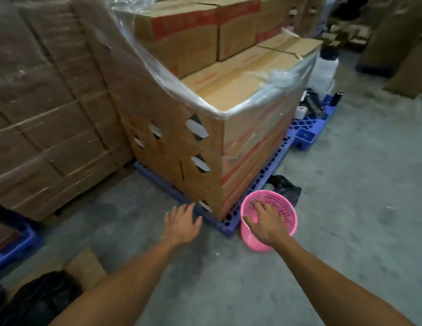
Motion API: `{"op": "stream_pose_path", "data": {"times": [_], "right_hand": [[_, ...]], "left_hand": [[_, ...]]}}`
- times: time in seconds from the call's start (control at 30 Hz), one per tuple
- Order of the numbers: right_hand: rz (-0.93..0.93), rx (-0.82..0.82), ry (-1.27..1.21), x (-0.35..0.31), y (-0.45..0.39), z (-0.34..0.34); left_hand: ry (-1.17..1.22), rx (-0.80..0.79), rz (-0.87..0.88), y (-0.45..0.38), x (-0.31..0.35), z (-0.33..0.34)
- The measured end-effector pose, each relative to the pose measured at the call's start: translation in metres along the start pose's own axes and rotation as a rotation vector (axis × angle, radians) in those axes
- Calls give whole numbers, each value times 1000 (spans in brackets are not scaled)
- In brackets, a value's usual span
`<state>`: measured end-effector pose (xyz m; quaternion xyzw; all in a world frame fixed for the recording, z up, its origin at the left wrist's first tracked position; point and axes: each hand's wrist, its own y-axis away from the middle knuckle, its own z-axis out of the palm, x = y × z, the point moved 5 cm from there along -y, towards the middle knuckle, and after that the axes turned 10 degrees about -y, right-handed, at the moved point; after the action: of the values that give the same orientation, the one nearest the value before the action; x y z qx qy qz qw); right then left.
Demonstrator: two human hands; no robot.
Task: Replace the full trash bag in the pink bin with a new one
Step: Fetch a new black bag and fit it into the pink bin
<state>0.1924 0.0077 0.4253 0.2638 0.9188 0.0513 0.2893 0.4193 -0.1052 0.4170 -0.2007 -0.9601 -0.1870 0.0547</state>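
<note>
The pink bin (284,208), a perforated plastic basket, stands on the concrete floor by the corner of a blue pallet. No bag lines its inside. My right hand (266,222) hovers over its near rim with the fingers spread, reaching into the opening and holding nothing. Left of the bin, above the floor near the pallet corner, my left hand (181,223) is open with the fingers apart. A black trash bag (286,188) lies crumpled on the floor just behind the bin.
A shrink-wrapped stack of cardboard boxes (205,114) on the blue pallet (229,228) rises right behind the bin. More wrapped boxes (47,102) fill the left. A dark bag-like heap (40,300) lies at the bottom left. Bare concrete floor (358,196) extends right.
</note>
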Motion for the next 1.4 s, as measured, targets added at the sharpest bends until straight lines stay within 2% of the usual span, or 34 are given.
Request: {"op": "stream_pose_path", "data": {"times": [0.17,0.3,0.5,0.87,0.97,1.17,1.4], "right_hand": [[103,8,-66,134,2,-73],[193,-21,-72,209,-16,-119],[237,-86,-60,276,-91,-165],[209,-316,121,360,-270,-232],[183,-386,151,374,-320,-237],[68,-558,232,410,-438,-229],[-161,-701,277,492,-582,-138]], "left_hand": [[-24,-39,81,-20,145,29],[-56,-67,129,-44,229,41],[-71,-122,143,-112,316,46],[141,-294,56,-258,429,74],[186,-354,4,-286,453,81],[335,-317,-136,-350,495,105],[449,-303,-334,-447,530,220]]}}
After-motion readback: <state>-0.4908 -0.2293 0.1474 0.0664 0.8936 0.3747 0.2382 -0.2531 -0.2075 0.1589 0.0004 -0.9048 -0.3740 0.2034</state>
